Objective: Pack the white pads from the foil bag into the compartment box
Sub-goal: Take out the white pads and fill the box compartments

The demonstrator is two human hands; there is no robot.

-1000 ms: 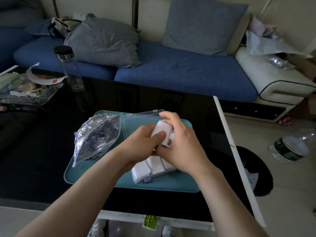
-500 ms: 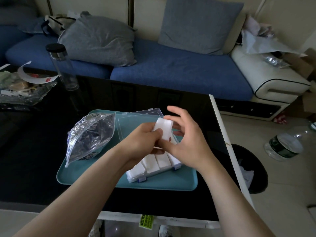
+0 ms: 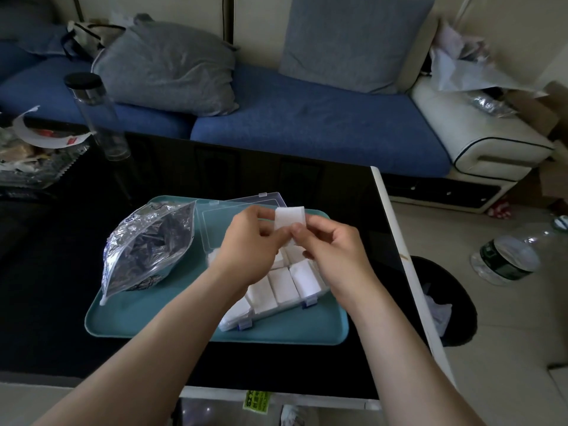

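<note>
White pad (image 3: 289,219) sits raised above the compartment box (image 3: 309,301), pinched at its lower part by the left hand (image 3: 249,247) and right hand (image 3: 332,250) together. Other pads (image 3: 282,285) fill the box's near compartments on the teal tray (image 3: 147,315); the foil bag (image 3: 147,247) lies left of both hands.

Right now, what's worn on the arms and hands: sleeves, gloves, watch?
Nothing visible. The left hand and right hand are bare: no gloves, rings, watch or bands. No sleeve shows anywhere up to the frame edge.
</note>
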